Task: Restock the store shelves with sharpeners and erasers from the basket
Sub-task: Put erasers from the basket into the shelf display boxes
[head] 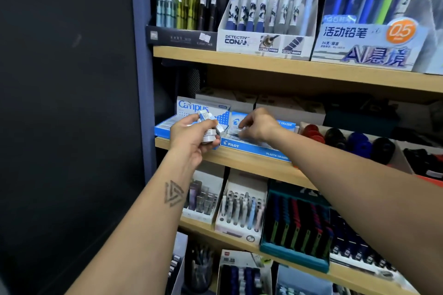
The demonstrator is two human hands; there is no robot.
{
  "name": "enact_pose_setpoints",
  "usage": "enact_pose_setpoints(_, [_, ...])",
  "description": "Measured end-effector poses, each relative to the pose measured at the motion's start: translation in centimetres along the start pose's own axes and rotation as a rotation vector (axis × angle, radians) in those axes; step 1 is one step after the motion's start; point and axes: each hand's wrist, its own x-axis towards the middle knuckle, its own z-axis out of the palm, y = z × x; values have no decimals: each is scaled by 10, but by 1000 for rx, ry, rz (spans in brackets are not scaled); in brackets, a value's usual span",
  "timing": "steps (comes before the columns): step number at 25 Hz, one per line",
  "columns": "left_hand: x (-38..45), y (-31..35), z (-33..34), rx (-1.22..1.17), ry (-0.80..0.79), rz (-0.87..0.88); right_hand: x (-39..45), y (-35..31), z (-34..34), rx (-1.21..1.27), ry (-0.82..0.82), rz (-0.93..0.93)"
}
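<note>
Your left hand [191, 137] grips a small stack of white block erasers [208, 127] with blue-and-white paper sleeves, held just in front of the blue "Campus" carton [203, 109]. Your right hand [257, 124] reaches into the blue cardboard "PILOT" "PLASTIC ERASER" tray [254, 148], fingers curled on wrapped erasers there. Both boxes sit on the pale wood-grain shelf [239, 160]. Above: "DETECTIVE CONAN" pen box [263, 42].

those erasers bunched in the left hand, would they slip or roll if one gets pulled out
Probably not roll: the erasers look like flat-sided blocks in paper sleeves. The left hand holds several in one grip, so pulling one could loosen its neighbours. They look small and likely light, so a drop seems harmless.
</note>
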Motion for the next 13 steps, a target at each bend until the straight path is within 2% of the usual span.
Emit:
enact_pose_setpoints(6, [5,-6,-10,-58,-117,-81,7,-11,14,-111,13,-57])
enact_pose_setpoints(8, [2,-7,-10,-86,-148,-98,5,-13,10,-58,44,-28])
enact_pose_setpoints(10, [1,-8,-8,-105,-154,-96,-3,-18,-4,264,-7,4])
enact_pose_setpoints(12, [1,-10,-4,-108,-129,-86,-21,-25,-19,693,-245,-23])
enact_pose_setpoints(13, [1,-11,-3,-98,-105,-77,-30,-27,-23,754,-347,-64])
